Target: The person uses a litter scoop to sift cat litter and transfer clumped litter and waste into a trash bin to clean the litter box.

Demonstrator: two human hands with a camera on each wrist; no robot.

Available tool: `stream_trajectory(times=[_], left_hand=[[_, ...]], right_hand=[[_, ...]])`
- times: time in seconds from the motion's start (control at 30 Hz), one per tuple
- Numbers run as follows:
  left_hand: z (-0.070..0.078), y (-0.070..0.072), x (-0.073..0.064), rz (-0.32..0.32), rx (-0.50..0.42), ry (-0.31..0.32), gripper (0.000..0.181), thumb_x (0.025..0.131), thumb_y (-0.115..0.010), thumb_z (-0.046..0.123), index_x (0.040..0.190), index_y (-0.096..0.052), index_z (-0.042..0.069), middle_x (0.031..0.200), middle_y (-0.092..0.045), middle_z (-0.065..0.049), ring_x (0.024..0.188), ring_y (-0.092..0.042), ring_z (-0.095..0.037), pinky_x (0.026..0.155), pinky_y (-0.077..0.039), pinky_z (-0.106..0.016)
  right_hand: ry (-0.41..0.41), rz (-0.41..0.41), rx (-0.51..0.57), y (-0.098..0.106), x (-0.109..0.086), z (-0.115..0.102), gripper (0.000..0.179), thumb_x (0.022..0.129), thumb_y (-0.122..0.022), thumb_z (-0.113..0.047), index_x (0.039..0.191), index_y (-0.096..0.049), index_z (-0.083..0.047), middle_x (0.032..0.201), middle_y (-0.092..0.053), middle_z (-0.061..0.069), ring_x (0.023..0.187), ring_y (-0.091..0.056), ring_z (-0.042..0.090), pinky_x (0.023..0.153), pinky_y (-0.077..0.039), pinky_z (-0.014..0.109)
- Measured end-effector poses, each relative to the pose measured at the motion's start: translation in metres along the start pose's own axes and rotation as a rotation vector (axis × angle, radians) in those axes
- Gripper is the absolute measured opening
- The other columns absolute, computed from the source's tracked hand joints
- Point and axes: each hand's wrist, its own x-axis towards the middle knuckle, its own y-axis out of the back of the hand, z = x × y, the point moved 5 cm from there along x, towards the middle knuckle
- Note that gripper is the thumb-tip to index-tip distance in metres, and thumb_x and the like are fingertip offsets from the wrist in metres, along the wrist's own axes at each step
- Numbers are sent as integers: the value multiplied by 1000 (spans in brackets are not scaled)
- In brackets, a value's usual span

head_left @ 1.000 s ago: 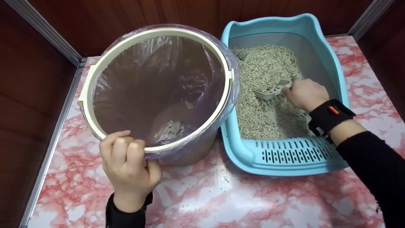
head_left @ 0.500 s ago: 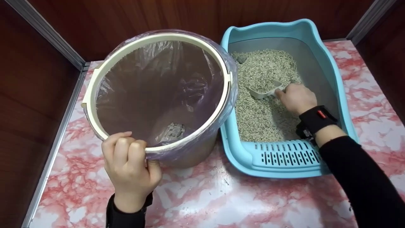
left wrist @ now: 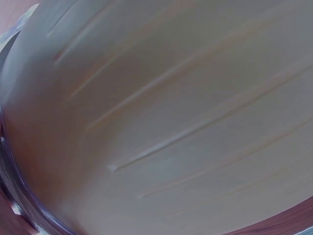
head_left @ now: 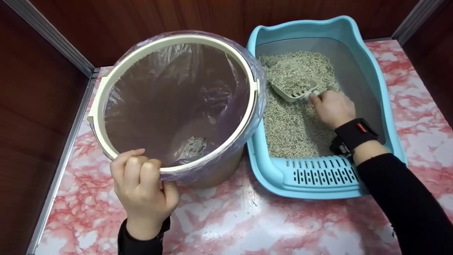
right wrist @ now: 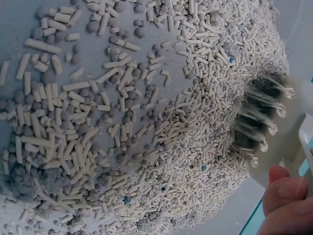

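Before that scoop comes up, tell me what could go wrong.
The scoop in the right hand looks heaped with litter, so a quick lift could scatter some. Being slotted, it may also let small bits drop on the way up. The left hand grips the edge of the bin; a hard tug there might shift the bag lining it.

Over that last second the scoop (head_left: 291,98) had slid left and slightly up the frame through the litter (head_left: 288,131); the right hand (head_left: 334,108) and its black sleeve (head_left: 403,198) had drifted leftward too.
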Motion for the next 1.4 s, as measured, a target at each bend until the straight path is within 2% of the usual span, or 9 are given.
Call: stream_trajectory(times=[0.17,0.37,0.5,0.83,1.0,1.2,1.4], left_hand=[[-3,1,-2,15,-7,-2,12,60,-31,7,68,-38,2,64,-35,-13,73,-44,-43,76,-42,-45],[-5,2,-4,12,-10,-5,12,60,-31,7,68,-39,2,64,-36,-13,73,-44,-42,75,-42,-45],[-5,3,-4,15,-10,-3,13,59,-31,7,67,-39,2,64,-37,-13,73,-45,-43,75,-42,-45],[-5,7,-3,31,-2,6,15,57,-29,7,67,-39,2,63,-36,-14,73,-45,-43,75,-42,-45],[-5,7,-3,37,-4,7,15,57,-30,7,67,-39,1,64,-35,-14,73,-44,-43,75,-42,-44],[-4,8,-3,37,-4,6,14,57,-30,7,67,-39,2,63,-36,-14,72,-44,-43,75,-42,-44],[-4,8,-3,40,1,6,14,58,-31,8,68,-39,2,63,-36,-14,73,-44,-43,75,-42,-44]], right_hand=[[13,111,6,7,-3,-1,56,98,-35,-55,69,-49,-9,57,-43,5,51,-44,24,49,-37,40],[11,170,3,9,-6,-1,58,98,-34,-56,78,-54,-6,63,-49,11,60,-52,32,55,-40,46],[11,219,-2,10,-8,-2,56,98,-36,-54,75,-51,-5,66,-52,14,64,-54,36,57,-41,50],[14,293,-15,12,-11,-6,52,96,-44,-52,70,-46,-8,59,-45,7,57,-49,32,52,-36,45],[14,297,7,12,-11,-8,53,96,-43,-53,69,-44,-8,59,-43,7,58,-48,32,54,-37,46],[5,293,59,12,-11,-7,51,99,-38,-49,71,-46,-6,65,-48,14,69,-55,41,61,-41,54],[17,307,83,12,-12,-8,52,100,-34,-46,68,-45,-7,62,-44,12,64,-51,39,57,-38,51]])
